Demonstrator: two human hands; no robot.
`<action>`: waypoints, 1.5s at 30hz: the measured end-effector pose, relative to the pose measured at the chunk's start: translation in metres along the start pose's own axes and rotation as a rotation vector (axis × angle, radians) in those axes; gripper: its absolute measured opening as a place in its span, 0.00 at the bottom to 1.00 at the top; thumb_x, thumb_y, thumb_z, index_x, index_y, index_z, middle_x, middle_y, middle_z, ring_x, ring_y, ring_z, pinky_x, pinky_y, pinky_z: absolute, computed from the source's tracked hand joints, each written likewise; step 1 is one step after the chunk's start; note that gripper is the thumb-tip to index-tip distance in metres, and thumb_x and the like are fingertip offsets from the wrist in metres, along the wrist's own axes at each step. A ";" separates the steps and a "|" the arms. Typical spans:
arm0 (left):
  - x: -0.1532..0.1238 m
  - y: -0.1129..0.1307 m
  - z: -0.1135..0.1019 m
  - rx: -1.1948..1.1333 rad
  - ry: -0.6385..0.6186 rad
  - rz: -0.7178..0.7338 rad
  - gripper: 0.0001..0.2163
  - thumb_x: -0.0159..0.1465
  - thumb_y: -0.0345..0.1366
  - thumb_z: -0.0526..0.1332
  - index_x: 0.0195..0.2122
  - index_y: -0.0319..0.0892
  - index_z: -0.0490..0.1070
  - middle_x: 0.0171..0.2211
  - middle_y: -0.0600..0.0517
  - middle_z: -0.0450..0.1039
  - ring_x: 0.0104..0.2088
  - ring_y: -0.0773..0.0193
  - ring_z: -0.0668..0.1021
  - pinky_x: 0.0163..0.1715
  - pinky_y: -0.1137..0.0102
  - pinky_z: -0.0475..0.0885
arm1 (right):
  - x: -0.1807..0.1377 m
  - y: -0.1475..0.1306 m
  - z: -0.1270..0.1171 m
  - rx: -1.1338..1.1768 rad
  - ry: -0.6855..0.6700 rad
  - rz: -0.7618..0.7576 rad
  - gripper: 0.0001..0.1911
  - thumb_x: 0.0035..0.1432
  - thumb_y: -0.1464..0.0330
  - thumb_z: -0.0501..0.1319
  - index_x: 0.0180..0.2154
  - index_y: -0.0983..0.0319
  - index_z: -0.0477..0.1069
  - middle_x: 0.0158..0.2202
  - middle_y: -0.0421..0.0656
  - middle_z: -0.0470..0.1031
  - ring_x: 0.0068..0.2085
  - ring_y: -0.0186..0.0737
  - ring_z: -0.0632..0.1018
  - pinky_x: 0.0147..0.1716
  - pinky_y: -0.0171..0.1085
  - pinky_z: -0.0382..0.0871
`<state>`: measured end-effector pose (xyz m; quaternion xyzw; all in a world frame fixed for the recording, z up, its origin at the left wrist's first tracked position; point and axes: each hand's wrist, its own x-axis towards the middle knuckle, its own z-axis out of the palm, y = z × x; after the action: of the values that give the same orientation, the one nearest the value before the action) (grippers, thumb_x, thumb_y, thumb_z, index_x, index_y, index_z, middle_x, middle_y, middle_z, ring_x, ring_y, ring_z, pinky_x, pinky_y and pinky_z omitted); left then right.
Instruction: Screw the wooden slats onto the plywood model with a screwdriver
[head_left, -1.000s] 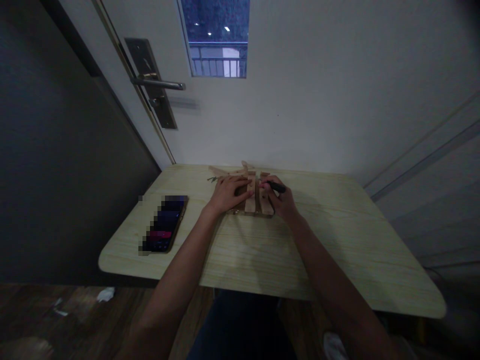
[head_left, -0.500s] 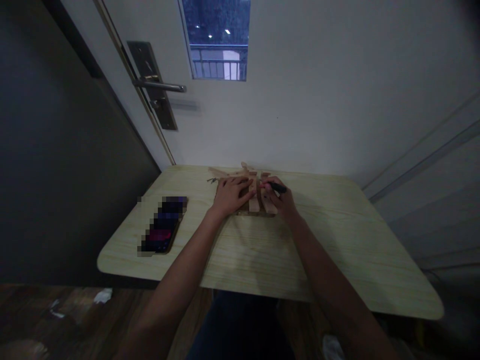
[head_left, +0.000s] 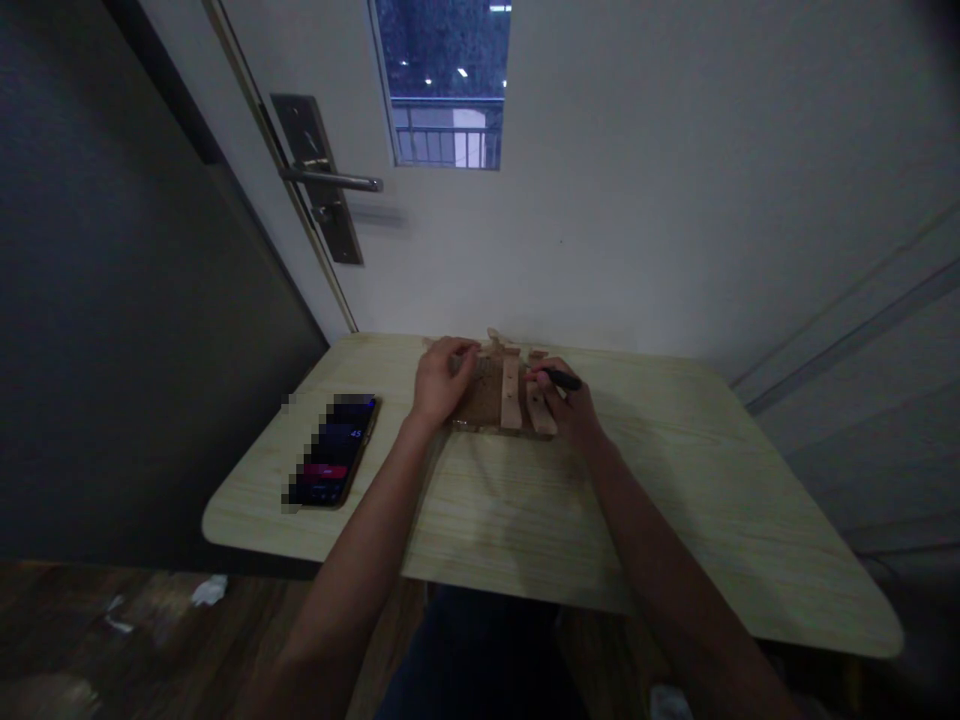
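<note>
A flat brown board (head_left: 480, 398) lies near the table's far side. Two pale wooden strips with dark holes, a left strip (head_left: 511, 395) and a right strip (head_left: 537, 408), lie across its right half. My left hand (head_left: 442, 383) is over the board's left edge, fingers loosely bent, thumb a little apart; nothing shows in it. My right hand (head_left: 564, 400) grips a slim black-handled tool (head_left: 562, 379) with a reddish front part, its kind unclear. It lies low over the right strip; my fingers hide where its tip meets the wood.
More pale wood pieces (head_left: 495, 340) lie behind the board. A phone (head_left: 330, 455), partly pixelated, lies on the left of the pale table (head_left: 675, 500). Beyond the table's far edge stands a white door (head_left: 637, 200) with a metal handle (head_left: 334, 181).
My left hand has lifted off the left strip and drawn back to the left, uncovering the brown board. My right hand stays at the right strip with the black-handled tool. The view has shifted slightly.
</note>
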<state>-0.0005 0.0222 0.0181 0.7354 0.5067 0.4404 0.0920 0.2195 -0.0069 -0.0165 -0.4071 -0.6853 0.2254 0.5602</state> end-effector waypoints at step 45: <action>-0.001 -0.007 0.017 -0.203 -0.019 0.170 0.13 0.65 0.25 0.53 0.42 0.41 0.77 0.37 0.49 0.72 0.39 0.62 0.75 0.42 0.67 0.72 | 0.002 0.007 0.007 0.088 0.010 0.041 0.18 0.63 0.48 0.59 0.39 0.55 0.72 0.36 0.41 0.77 0.40 0.41 0.77 0.44 0.42 0.69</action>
<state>0.0075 0.0293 0.0034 0.7667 0.3947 0.4885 0.1331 0.2145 -0.0005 -0.0223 -0.3973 -0.6635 0.2648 0.5760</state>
